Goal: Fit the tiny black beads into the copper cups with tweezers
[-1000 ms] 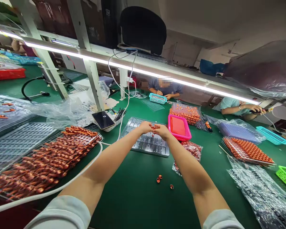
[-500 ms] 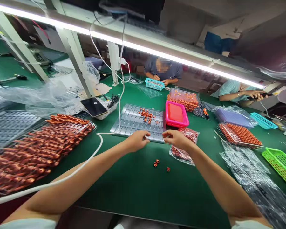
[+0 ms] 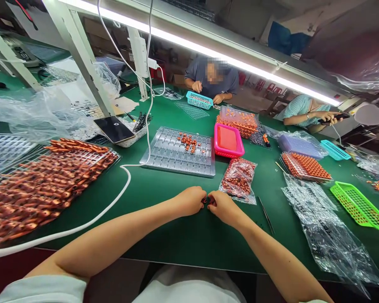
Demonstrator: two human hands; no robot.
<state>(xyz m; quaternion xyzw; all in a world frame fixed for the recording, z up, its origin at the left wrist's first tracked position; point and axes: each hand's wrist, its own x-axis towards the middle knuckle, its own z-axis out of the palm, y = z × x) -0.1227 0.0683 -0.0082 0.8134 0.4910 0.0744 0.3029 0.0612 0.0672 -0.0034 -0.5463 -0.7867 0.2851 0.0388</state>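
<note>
My left hand [image 3: 192,200] and my right hand [image 3: 221,206] are close together over the green table, each with its fingers pinched. Small, dark orange-brown bits [image 3: 205,201] show at the fingertips of both hands, mostly covered by the fingers. Just beyond my right hand lies a clear plastic bag of orange-brown parts [image 3: 239,179]. Farther off, a clear compartment tray [image 3: 173,155] lies flat, with a loose cluster of small copper-orange parts [image 3: 189,141] on its far right portion.
A pink basket [image 3: 229,152] stands beside the tray. Stacked trays of orange parts [image 3: 50,185] lie at left, near a white cable [image 3: 126,181]. Tweezers [image 3: 266,215], plastic bags [image 3: 316,227] and a green basket [image 3: 360,206] are at right. Two people sit across the table.
Both my hands have drawn back from the tray's near edge and come together, fingers now pinched. The small parts that lay loose on the table there no longer show. The view has shifted.
</note>
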